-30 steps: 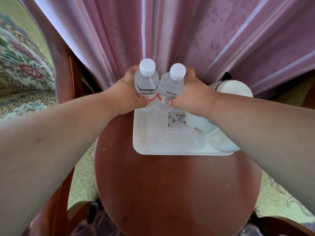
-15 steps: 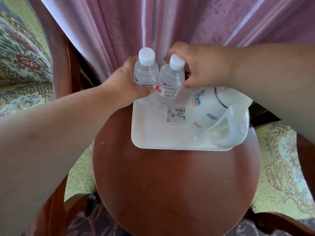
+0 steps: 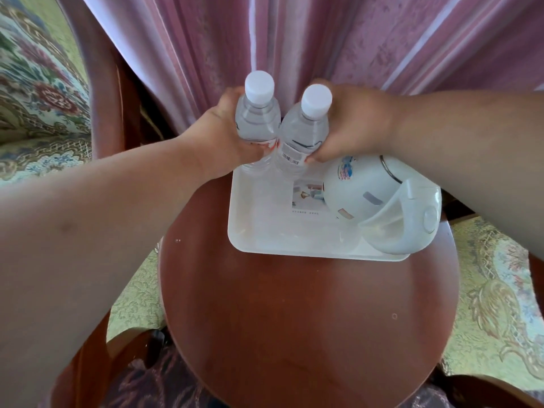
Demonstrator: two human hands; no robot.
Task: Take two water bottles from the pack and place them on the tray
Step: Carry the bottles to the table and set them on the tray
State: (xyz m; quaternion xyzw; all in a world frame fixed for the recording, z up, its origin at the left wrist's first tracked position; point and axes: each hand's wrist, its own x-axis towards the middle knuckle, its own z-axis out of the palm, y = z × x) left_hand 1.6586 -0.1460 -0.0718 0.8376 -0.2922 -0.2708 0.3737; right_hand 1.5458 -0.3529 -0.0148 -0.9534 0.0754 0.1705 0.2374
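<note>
Two clear water bottles with white caps stand side by side at the far left corner of the white tray (image 3: 259, 231). My left hand (image 3: 219, 136) grips the left bottle (image 3: 256, 119) around its middle. My right hand (image 3: 353, 125) wraps the right bottle (image 3: 306, 134) from the right side, fingers at its label. The two bottles touch each other. Their bases sit low on the tray, partly hidden by my fingers. No pack is in view.
A white electric kettle (image 3: 379, 198) fills the tray's right part, just under my right forearm. The tray lies on a round brown wooden table (image 3: 294, 319). Pink curtains (image 3: 294, 39) hang close behind. Patterned armchairs (image 3: 35, 98) flank the table.
My right hand, which had lifted to the right bottle's cap half a second ago, has come back down around that bottle's body. My left hand keeps its hold.
</note>
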